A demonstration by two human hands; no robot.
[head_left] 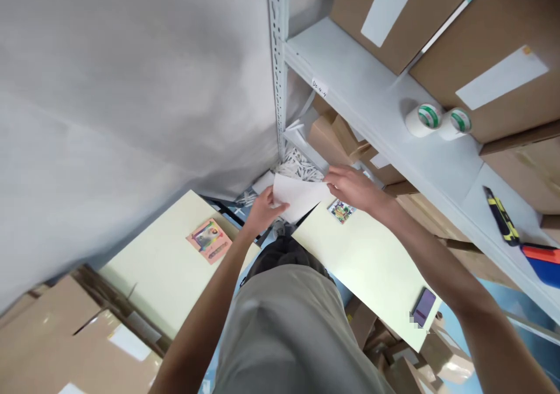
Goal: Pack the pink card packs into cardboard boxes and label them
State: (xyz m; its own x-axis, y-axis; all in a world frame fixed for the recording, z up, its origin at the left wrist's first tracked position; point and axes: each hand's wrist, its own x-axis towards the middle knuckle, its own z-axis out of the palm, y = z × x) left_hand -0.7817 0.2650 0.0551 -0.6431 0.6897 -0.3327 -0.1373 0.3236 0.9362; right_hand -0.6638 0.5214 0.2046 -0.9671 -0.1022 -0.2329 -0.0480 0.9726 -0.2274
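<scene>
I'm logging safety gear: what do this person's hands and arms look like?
The left hand and right hand are bare, without gloves; no watch or sleeve shows on the forearms. The person wears a grey top and dark trousers.

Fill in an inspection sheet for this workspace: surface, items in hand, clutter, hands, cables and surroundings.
Surface: pale left tabletop and pale right tabletop, with a gap between them.
Items in hand: white sheet, held between both hands.
Clutter: orange-pink booklet on the left tabletop; colourful card and phone on the right one; white strips heaped beyond the sheet.
Hands: left hand grips the sheet's left edge; right hand pinches its right edge.
Cables: nothing seen.
Surroundings: grey wall at left; shelf at right bearing cardboard boxes, two tape rolls and a yellow-black cutter.
</scene>
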